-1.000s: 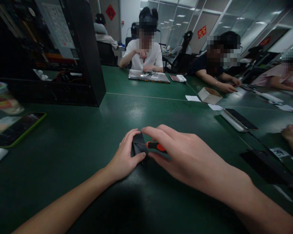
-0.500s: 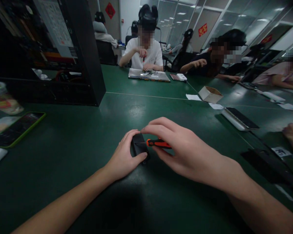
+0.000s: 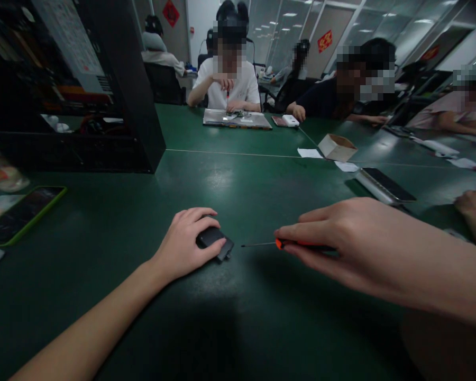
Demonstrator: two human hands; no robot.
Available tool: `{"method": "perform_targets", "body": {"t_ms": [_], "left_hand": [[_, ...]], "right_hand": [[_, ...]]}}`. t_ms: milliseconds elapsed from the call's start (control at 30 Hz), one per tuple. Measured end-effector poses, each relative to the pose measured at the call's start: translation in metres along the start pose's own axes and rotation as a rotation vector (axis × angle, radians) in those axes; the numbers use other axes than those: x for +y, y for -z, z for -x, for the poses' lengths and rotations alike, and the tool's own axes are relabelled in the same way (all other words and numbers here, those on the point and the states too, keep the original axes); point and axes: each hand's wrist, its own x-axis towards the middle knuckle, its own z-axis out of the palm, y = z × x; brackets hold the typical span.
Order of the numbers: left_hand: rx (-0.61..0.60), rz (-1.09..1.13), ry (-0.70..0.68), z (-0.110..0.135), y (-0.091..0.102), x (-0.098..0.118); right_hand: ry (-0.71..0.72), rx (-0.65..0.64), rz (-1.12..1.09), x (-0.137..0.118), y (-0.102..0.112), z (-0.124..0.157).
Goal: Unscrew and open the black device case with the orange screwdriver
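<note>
My left hand [image 3: 190,238] is wrapped round a small black box-shaped device [image 3: 214,241] on the green table, thumb on its near side and fingers over the far side. Part of the device is hidden under the hand; its exact kind does not show. My right hand [image 3: 333,238] is closed on a screwdriver [image 3: 280,243] with a red-orange and black handle. The thin metal shaft points left, its tip a short gap to the right of the device and not touching it. Most of the handle is covered by my fingers.
A large black open case [image 3: 143,121] stands at the left, near a green-edged phone [image 3: 26,214] and a plastic cup [image 3: 3,172]. Across the green table [image 3: 222,185], a person works on a flat panel [image 3: 238,119]. A small cardboard box [image 3: 336,148] and a silver-sided device [image 3: 381,185] lie right.
My right hand has drawn the screwdriver rightward, away from the device. My left hand has shifted slightly left with the device, which is turned a little.
</note>
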Motion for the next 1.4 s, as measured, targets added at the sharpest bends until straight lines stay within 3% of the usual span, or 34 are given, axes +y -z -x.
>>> {"method": "perform_targets", "body": {"t_ms": [133,367,1133,1400], "left_hand": [[-0.02,-0.024,-0.132,0.001,0.0,0.003],[-0.017,-0.083,-0.103,0.002,-0.002,0.009],[-0.004,-0.066,-0.125,0.003,-0.005,0.01],[0.026,-0.059,-0.121,0.004,-0.011,0.008]], "right_hand": [[0.025,-0.155,-0.004,-0.008,-0.002,-0.006],[0.025,-0.155,0.032,-0.007,-0.01,-0.017],[0.061,-0.13,-0.029,-0.007,-0.008,-0.017],[0.061,-0.099,0.115,-0.018,-0.02,-0.013]]}}
